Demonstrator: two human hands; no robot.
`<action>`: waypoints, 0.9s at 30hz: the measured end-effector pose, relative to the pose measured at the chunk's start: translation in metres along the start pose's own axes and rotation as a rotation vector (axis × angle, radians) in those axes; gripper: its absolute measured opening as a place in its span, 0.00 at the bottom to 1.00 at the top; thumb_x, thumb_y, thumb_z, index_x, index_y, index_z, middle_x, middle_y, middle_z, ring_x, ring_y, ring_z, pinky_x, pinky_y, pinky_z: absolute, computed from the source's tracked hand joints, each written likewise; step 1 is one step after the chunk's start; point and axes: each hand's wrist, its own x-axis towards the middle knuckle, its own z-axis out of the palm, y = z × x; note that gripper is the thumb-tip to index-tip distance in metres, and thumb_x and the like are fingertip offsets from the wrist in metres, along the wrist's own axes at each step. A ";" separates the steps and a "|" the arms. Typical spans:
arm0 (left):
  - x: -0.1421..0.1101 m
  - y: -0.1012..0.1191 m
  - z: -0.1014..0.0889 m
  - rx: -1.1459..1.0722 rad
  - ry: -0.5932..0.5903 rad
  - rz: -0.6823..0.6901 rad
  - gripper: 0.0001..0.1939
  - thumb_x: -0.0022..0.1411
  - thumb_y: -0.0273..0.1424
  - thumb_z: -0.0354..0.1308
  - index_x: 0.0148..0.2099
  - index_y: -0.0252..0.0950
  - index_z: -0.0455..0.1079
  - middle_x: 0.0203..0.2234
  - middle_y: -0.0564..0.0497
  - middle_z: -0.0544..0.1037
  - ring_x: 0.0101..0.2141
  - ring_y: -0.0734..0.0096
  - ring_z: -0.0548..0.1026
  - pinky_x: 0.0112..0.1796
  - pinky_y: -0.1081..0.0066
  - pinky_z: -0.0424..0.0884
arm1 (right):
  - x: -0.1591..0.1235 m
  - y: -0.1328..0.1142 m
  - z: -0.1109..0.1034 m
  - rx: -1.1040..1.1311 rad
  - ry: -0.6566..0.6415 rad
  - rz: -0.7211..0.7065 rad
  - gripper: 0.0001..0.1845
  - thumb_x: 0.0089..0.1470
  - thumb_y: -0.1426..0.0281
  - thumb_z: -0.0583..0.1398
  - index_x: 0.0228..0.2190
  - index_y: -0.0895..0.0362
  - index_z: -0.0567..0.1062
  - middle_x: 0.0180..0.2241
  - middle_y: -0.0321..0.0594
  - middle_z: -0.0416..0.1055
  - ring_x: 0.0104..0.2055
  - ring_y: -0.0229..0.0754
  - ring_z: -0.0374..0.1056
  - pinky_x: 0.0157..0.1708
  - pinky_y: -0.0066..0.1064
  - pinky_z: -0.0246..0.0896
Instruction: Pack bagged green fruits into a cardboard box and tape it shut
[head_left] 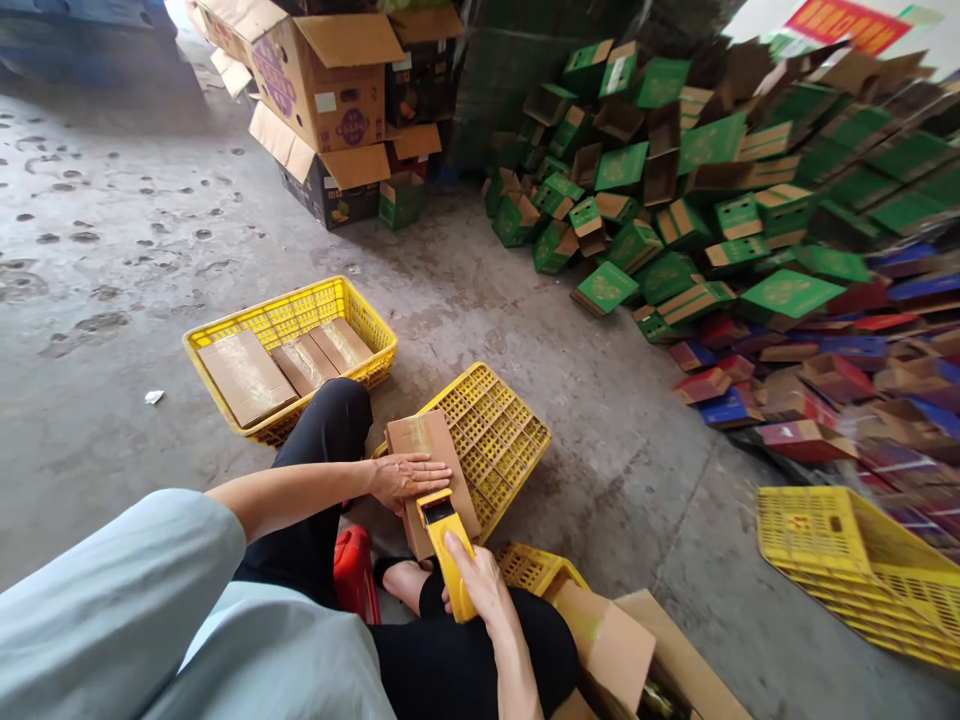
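A brown cardboard box [424, 437] lies on an upturned yellow crate [504, 440] in front of me, with a strip of tape along its top. My left hand [409, 480] rests flat on the box, fingers stretched out. In my right hand [480, 580] is a yellow tape dispenser [450, 545], its head against the box's near part beside the left fingertips. The fingers under the dispenser's handle are mostly hidden.
To the left stands a yellow basket [367, 372] holding three taped boxes [247, 375]. An open carton [611, 645] is by my right knee. Another yellow crate [814, 540] lies at right. Green boxes [607, 285] pile up behind, and larger cartons [337, 100] are stacked at the back.
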 end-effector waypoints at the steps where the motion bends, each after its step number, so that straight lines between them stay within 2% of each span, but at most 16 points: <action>1: 0.000 0.000 0.000 0.004 0.003 0.002 0.52 0.64 0.46 0.63 0.80 0.28 0.45 0.76 0.34 0.51 0.75 0.48 0.50 0.72 0.51 0.48 | -0.005 0.004 -0.001 0.010 -0.002 -0.001 0.31 0.62 0.41 0.55 0.31 0.56 0.76 0.19 0.45 0.76 0.21 0.48 0.77 0.21 0.32 0.71; 5: 0.001 -0.002 0.002 0.014 0.005 0.004 0.52 0.65 0.47 0.60 0.79 0.25 0.44 0.76 0.33 0.49 0.75 0.47 0.50 0.72 0.50 0.47 | -0.026 0.019 -0.004 0.040 0.038 -0.048 0.32 0.60 0.41 0.57 0.37 0.59 0.77 0.19 0.42 0.76 0.20 0.46 0.75 0.20 0.31 0.69; 8: 0.002 -0.003 0.004 0.023 0.005 -0.006 0.52 0.65 0.47 0.60 0.80 0.26 0.43 0.76 0.33 0.49 0.75 0.46 0.51 0.72 0.50 0.49 | -0.031 0.021 0.001 0.059 0.054 -0.033 0.33 0.61 0.41 0.56 0.36 0.59 0.76 0.18 0.41 0.75 0.20 0.45 0.75 0.21 0.30 0.69; 12: 0.004 0.008 0.009 0.059 0.006 -0.033 0.57 0.61 0.50 0.63 0.80 0.25 0.43 0.76 0.31 0.47 0.75 0.43 0.49 0.72 0.47 0.48 | -0.027 0.016 0.007 0.053 0.085 0.014 0.31 0.64 0.43 0.55 0.34 0.58 0.76 0.17 0.40 0.75 0.19 0.44 0.74 0.20 0.30 0.69; 14: 0.005 0.017 0.012 0.067 -0.004 0.011 0.58 0.60 0.50 0.64 0.80 0.26 0.43 0.77 0.32 0.46 0.75 0.43 0.47 0.72 0.47 0.46 | -0.024 0.015 0.007 0.034 0.090 0.042 0.30 0.64 0.44 0.55 0.34 0.58 0.77 0.17 0.40 0.75 0.18 0.45 0.73 0.20 0.30 0.68; 19: 0.006 0.032 0.016 0.038 -0.001 0.083 0.55 0.64 0.49 0.61 0.80 0.25 0.41 0.77 0.33 0.46 0.76 0.48 0.47 0.73 0.48 0.42 | -0.017 0.021 0.006 0.043 0.063 0.020 0.30 0.65 0.45 0.54 0.33 0.59 0.77 0.17 0.42 0.75 0.19 0.45 0.74 0.21 0.31 0.70; 23: 0.007 0.025 0.014 0.016 0.001 0.123 0.54 0.63 0.50 0.62 0.79 0.27 0.45 0.76 0.34 0.50 0.75 0.48 0.50 0.72 0.49 0.46 | -0.013 0.027 0.006 0.072 0.055 0.035 0.29 0.63 0.44 0.57 0.31 0.57 0.76 0.17 0.42 0.75 0.19 0.46 0.75 0.20 0.31 0.70; 27: 0.013 0.002 -0.004 -0.025 -0.051 0.092 0.50 0.63 0.50 0.62 0.78 0.32 0.52 0.75 0.37 0.55 0.74 0.49 0.54 0.71 0.54 0.52 | -0.002 0.016 0.008 0.148 0.040 0.022 0.29 0.60 0.43 0.61 0.35 0.58 0.77 0.19 0.41 0.76 0.22 0.47 0.76 0.22 0.31 0.71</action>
